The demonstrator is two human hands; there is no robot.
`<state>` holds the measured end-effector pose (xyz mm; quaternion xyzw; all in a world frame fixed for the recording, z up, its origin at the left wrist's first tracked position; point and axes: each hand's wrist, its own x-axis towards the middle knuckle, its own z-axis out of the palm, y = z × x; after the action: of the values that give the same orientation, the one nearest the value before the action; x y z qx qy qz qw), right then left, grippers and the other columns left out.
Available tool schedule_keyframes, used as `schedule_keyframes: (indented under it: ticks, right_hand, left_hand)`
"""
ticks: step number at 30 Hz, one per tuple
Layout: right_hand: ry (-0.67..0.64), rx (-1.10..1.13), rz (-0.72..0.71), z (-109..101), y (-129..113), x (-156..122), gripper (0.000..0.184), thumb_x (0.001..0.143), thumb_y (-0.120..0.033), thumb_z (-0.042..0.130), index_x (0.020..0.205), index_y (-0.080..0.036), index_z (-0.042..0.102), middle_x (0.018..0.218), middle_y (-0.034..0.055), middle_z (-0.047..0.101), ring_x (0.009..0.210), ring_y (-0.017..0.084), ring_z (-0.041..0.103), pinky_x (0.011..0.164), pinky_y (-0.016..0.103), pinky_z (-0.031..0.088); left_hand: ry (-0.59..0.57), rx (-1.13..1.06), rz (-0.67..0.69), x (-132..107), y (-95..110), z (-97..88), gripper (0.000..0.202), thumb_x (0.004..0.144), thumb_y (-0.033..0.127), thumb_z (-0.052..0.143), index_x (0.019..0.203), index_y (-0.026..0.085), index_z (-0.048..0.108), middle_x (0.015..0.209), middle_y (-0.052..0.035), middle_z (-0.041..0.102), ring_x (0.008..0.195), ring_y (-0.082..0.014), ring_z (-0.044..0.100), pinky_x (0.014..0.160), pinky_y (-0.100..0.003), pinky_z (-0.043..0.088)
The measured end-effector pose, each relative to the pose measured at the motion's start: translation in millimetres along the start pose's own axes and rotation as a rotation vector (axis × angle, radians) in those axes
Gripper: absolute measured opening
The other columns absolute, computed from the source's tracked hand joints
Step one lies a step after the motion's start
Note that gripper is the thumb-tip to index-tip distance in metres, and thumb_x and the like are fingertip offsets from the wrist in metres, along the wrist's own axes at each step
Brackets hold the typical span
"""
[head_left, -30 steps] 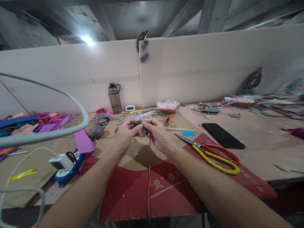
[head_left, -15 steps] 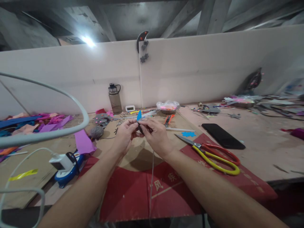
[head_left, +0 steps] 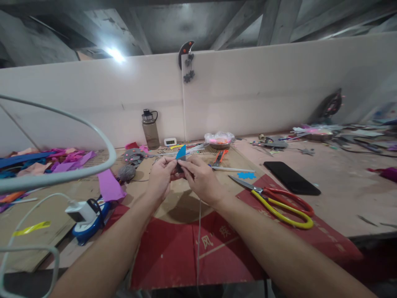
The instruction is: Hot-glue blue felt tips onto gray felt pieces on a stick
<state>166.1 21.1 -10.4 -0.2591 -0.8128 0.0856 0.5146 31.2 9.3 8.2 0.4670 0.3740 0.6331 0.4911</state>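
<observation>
Over the cardboard, my left hand (head_left: 162, 174) and my right hand (head_left: 201, 176) meet with fingers closed on one small piece. It is a dark grey felt-like piece (head_left: 180, 166) with a pointed blue piece (head_left: 181, 152) standing up from it. My fingers cover much of both, so their full shape is hidden. A thin pale cord (head_left: 199, 240) runs down below my right hand; whether it joins the held piece, I cannot tell. To the right lie a blue scalloped cutout (head_left: 246, 175) and scissors (head_left: 273, 200) with one red and one yellow handle.
A black phone (head_left: 291, 178) lies right of the scissors. Behind my hands stand a water bottle (head_left: 150, 129) and a bowl (head_left: 219, 144) with plastic wrap. At left are a power strip (head_left: 89, 225), grey yarn (head_left: 126, 173), felt scraps (head_left: 46, 163) and a looping white cable (head_left: 107, 157).
The held piece has turned, so the blue point now leans right and shows a broader face. Both hands have shifted slightly; the things on the table lie as before.
</observation>
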Motion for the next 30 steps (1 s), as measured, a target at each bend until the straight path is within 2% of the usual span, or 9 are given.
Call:
schedule_keyframes:
  ticks: [5, 9, 12, 15, 17, 19, 22, 30]
  right_hand:
    - [-0.002, 0.074, 0.08, 1, 0, 0, 0.028, 0.085, -0.022, 0.046, 0.107, -0.021, 0.062, 0.092, 0.0086, 0.059, 0.085, 0.018, 0.053, 0.078, 0.033, 0.042]
    - [-0.022, 0.201, 0.288, -3, 1, 1, 0.022, 0.08, -0.026, 0.054, 0.098, -0.021, 0.065, 0.078, 0.0036, 0.062, 0.072, 0.016, 0.053, 0.069, 0.03, 0.041]
    - [-0.039, 0.334, 0.439, -7, 6, 3, 0.018, 0.078, -0.033, 0.055, 0.083, -0.02, 0.067, 0.063, -0.0002, 0.057, 0.06, 0.013, 0.048, 0.057, 0.026, 0.036]
    - [0.056, 0.466, 0.577, -11, 15, 6, 0.019, 0.071, -0.037, 0.062, 0.065, -0.019, 0.06, 0.057, -0.0021, 0.052, 0.055, 0.011, 0.043, 0.052, 0.024, 0.033]
    - [0.142, 0.625, 0.7, -14, 20, 8, 0.023, 0.066, -0.037, 0.066, 0.062, -0.019, 0.053, 0.056, -0.0038, 0.049, 0.053, 0.009, 0.041, 0.05, 0.023, 0.034]
    - [0.15, 0.852, 0.791, -16, 23, 9, 0.026, 0.063, -0.036, 0.068, 0.062, -0.019, 0.049, 0.058, -0.0044, 0.047, 0.054, 0.008, 0.042, 0.051, 0.023, 0.037]
    - [0.064, 1.117, 0.82, -19, 23, 9, 0.027, 0.061, -0.033, 0.07, 0.064, -0.017, 0.049, 0.063, -0.0036, 0.047, 0.058, 0.008, 0.044, 0.054, 0.023, 0.041]
    - [0.014, 1.268, 0.771, -23, 19, 11, 0.019, 0.065, -0.024, 0.067, 0.068, -0.016, 0.05, 0.066, -0.0029, 0.046, 0.06, 0.008, 0.043, 0.055, 0.022, 0.041]
  left_hand:
    - [0.062, 0.005, 0.03, 7, -2, -6.4, 0.024, 0.064, 0.029, 0.068, 0.073, 0.016, 0.05, 0.061, 0.0046, 0.053, 0.052, -0.007, 0.053, 0.06, -0.03, 0.054]
    - [0.17, 0.033, 0.125, 18, 1, -20.2, 0.02, 0.065, 0.025, 0.066, 0.071, 0.016, 0.05, 0.049, 0.0097, 0.041, 0.043, -0.0034, 0.043, 0.064, -0.033, 0.056]
    - [0.273, 0.008, 0.201, 27, 6, -33.7, 0.018, 0.064, 0.023, 0.066, 0.069, 0.015, 0.05, 0.049, 0.0094, 0.042, 0.042, -0.0024, 0.04, 0.065, -0.033, 0.056]
    - [0.317, -0.028, 0.23, 32, 10, -43.8, 0.018, 0.063, 0.021, 0.066, 0.068, 0.016, 0.049, 0.046, 0.0111, 0.038, 0.039, -0.0011, 0.035, 0.067, -0.032, 0.056]
    - [0.326, -0.041, 0.235, 34, 12, -47.0, 0.018, 0.063, 0.021, 0.066, 0.068, 0.016, 0.049, 0.046, 0.0116, 0.037, 0.039, -0.0008, 0.034, 0.068, -0.032, 0.056]
    - [0.334, -0.043, 0.229, 34, 11, -47.5, 0.019, 0.062, 0.022, 0.066, 0.068, 0.016, 0.049, 0.046, 0.0114, 0.038, 0.039, -0.0007, 0.034, 0.069, -0.033, 0.056]
    - [0.321, -0.039, 0.19, 34, 7, -45.7, 0.02, 0.062, 0.023, 0.067, 0.068, 0.016, 0.049, 0.046, 0.0114, 0.037, 0.038, -0.0007, 0.034, 0.07, -0.033, 0.056]
    - [0.239, -0.038, 0.133, 31, 2, -42.3, 0.023, 0.062, 0.025, 0.069, 0.064, 0.015, 0.048, 0.047, 0.0103, 0.037, 0.041, -0.0011, 0.033, 0.07, -0.034, 0.056]
